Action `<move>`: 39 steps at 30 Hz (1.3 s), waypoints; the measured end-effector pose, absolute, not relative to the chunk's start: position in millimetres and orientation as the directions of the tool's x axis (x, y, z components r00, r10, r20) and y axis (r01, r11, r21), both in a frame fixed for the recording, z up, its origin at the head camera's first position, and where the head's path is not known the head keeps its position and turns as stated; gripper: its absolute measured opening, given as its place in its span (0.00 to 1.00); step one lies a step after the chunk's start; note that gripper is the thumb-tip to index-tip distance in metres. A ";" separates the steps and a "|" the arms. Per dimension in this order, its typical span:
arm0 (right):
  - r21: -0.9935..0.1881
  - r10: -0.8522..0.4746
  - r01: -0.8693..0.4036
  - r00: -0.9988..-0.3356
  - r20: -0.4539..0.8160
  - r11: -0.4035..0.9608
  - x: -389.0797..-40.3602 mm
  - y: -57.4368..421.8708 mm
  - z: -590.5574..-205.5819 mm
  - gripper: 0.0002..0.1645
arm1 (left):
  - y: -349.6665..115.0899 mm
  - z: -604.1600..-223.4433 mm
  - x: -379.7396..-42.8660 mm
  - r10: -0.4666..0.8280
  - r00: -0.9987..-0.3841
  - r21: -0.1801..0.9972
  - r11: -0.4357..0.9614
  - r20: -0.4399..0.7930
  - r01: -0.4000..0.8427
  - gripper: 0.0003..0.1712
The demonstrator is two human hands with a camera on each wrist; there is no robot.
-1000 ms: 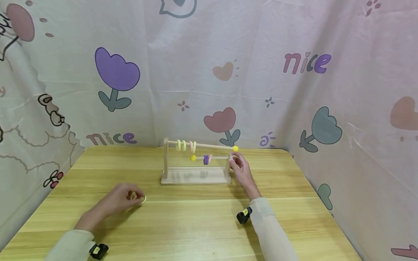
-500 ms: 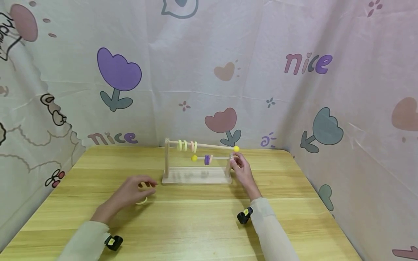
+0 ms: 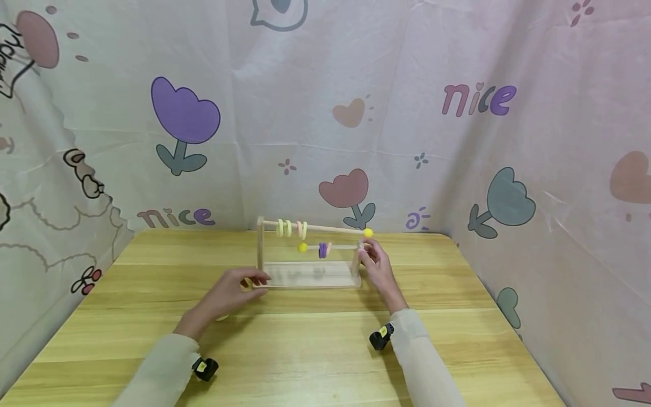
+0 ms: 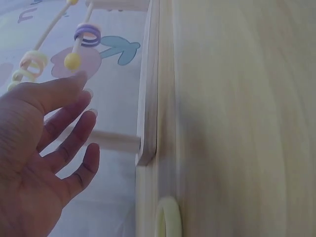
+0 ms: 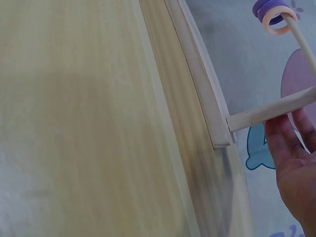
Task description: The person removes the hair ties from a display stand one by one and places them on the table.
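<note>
A: Where's the wooden rack [image 3: 307,276]?
B: Mid-table, toward the back, its base flat on the table [image 3: 305,350].

A: And what's on it?
B: Pale yellow rings [image 3: 280,228] and a pink ring [image 3: 299,228] around the upper rod [image 3: 335,229]; purple rings [image 3: 322,250] and a peach ring [image 3: 329,249] around the lower rod [image 3: 343,247]. Each rod ends in a yellow ball.

A: The hands?
B: The right hand [image 3: 378,273] pinches the right post [image 5: 271,109] near its top. The left hand [image 3: 231,295], fingers loosely bent, holds nothing near the rack's left end.

A: Anything beneath it?
B: A loose yellow ring [image 4: 171,217] on the table.

A: Behind?
B: Printed cloth [image 3: 285,113] with flowers.
</note>
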State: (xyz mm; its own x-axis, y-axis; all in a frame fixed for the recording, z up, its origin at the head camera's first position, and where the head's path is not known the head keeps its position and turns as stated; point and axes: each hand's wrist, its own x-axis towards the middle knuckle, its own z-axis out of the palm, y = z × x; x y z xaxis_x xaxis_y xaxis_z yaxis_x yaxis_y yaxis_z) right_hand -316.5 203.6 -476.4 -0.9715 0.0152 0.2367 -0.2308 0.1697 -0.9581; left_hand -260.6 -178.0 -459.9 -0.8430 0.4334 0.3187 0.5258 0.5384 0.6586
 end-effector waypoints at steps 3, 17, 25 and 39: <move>-0.958 0.017 -0.232 -0.971 0.238 0.170 -316.3 203.0 -476.4 0.21 | -169.5 -458.0 -262.6 0.429 -0.849 0.669 0.535 0.310 0.515 0.13; -0.947 0.033 -0.275 -0.958 0.284 0.166 -316.5 202.7 -480.1 0.20 | -142.5 -453.7 -277.1 0.385 -0.847 0.722 0.457 0.366 0.520 0.11; -0.947 0.026 -0.280 -0.958 0.287 0.155 -314.7 203.5 -478.3 0.21 | -133.8 -456.0 -284.3 0.358 -0.863 0.776 0.400 0.356 0.487 0.11; -0.951 0.033 -0.270 -0.960 0.277 0.151 -316.5 202.0 -478.9 0.20 | -110.4 -460.0 -293.1 0.352 -0.879 0.829 0.343 0.323 0.442 0.10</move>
